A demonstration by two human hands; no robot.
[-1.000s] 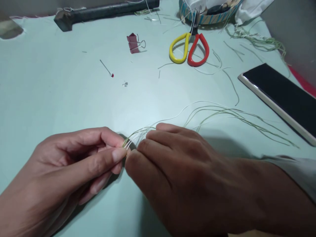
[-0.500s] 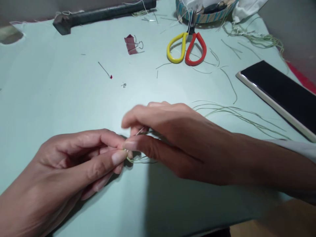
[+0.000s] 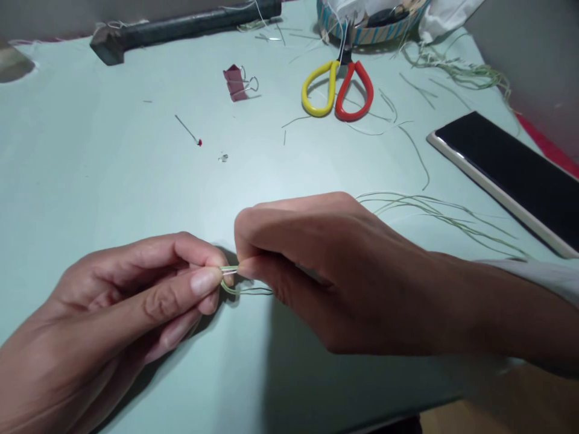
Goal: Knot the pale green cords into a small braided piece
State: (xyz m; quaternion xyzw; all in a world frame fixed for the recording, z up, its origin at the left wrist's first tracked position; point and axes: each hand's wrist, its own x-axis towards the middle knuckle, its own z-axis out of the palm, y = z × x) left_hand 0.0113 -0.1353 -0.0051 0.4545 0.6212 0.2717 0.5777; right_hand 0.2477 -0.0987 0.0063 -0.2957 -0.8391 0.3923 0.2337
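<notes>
Thin green and white threads point(image 3: 230, 270) run in a short taut stretch between my two hands. My left hand point(image 3: 149, 301) pinches one end of them between thumb and fingertips, low on the left. From the right, my right hand point(image 3: 312, 259) grips the same threads between thumb and bent index finger, a small gap away. A loop of green thread hangs below the pinch and passes under my right hand. More loose green threads point(image 3: 434, 208) trail over the table beyond my right wrist. What lies inside my left fingertips is hidden.
Yellow-and-red-handled scissors point(image 3: 337, 90) lie at the back beside a striped basket point(image 3: 380, 33). A phone point(image 3: 506, 175) rests at the right. A binder clip point(image 3: 236, 83), a red-headed pin point(image 3: 187, 129), a hammer point(image 3: 181, 33) and thread scraps lie on the pale table point(image 3: 90, 175).
The fingers of my right hand, loosely spread before, have closed on the threads and drawn slightly right of my left fingertips. The whole view has shifted a little.
</notes>
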